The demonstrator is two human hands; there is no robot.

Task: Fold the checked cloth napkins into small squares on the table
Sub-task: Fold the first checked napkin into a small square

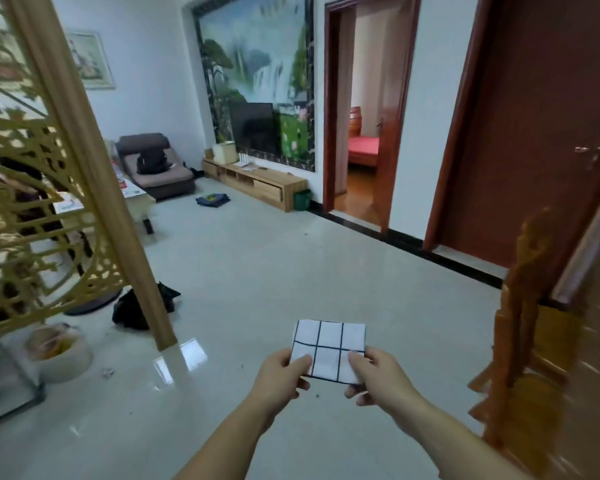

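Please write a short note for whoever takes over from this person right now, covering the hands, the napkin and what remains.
Left hand pinches the near left corner of the checked napkin; right hand pinches its near right corner.
The napkin is folded into a small rectangle, held in the air above the tiled floor.
No table is in view, nor any other napkins.
Left: set this one down on the table.

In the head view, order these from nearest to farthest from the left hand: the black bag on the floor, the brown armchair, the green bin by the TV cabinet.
From the left hand, which holds the napkin:
1. Black bag, on the floor left of the hand, beside the wooden post.
2. Green bin, far ahead at the cabinet's right end.
3. Brown armchair, far left by the back wall.
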